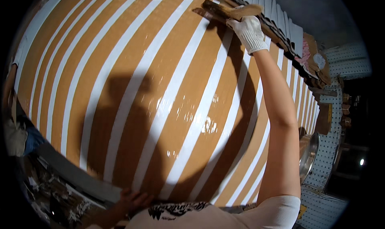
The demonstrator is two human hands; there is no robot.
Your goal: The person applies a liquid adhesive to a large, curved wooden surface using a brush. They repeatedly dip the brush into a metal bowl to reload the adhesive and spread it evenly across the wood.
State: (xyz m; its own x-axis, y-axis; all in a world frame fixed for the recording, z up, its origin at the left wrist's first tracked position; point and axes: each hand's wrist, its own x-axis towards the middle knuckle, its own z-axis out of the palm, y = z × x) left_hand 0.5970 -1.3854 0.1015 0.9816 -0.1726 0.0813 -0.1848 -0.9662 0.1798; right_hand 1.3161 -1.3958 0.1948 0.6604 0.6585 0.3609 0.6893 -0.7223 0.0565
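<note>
A broad table surface [188,88] carries brown sheets or strips with white bands between them, and wet-looking glints show in the middle. At its far edge my right hand [246,30], in a white knitted glove, is closed round a wide brush [246,11]. The brush's dark end points left, close to the brown surface; whether it touches is hard to tell. My bare left hand [134,201] is at the near edge, dim and partly in shadow, its fingers apart and nothing seen in them. My shadow falls across the bands.
Stacked pale strips [276,14] line the far edge. A pink crumpled item [305,50] lies beyond the far right. A round metal bowl [309,155] stands at the right. Another person's clothing [16,140] shows at the left edge. Scraps [72,201] litter the lower left.
</note>
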